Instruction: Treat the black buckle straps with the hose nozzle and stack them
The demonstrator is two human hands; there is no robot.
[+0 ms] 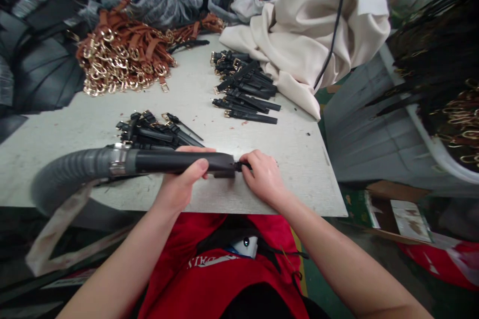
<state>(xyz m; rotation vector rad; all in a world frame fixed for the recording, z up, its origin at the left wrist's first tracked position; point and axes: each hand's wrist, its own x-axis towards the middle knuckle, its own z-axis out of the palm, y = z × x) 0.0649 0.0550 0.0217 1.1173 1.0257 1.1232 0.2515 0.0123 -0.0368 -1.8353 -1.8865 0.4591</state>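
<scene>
My left hand [186, 179] is wrapped around a black tube-shaped tool [179, 162] that lies level over the near table edge. A grey ribbed hose [67, 177] joins the tool's left end with a metal clamp. My right hand [262, 177] pinches a small black strap piece [244, 164] right at the tool's nozzle. Just behind the tool lies a pile of short black straps [149, 132] with small buckles.
A second group of black straps [245, 89] lies farther back on the grey table [299, 159]. A heap of brown straps with gold chains [123, 55] sits at the back left. Cream fabric [318, 25] is piled at the back right. A bin [441, 109] stands to the right.
</scene>
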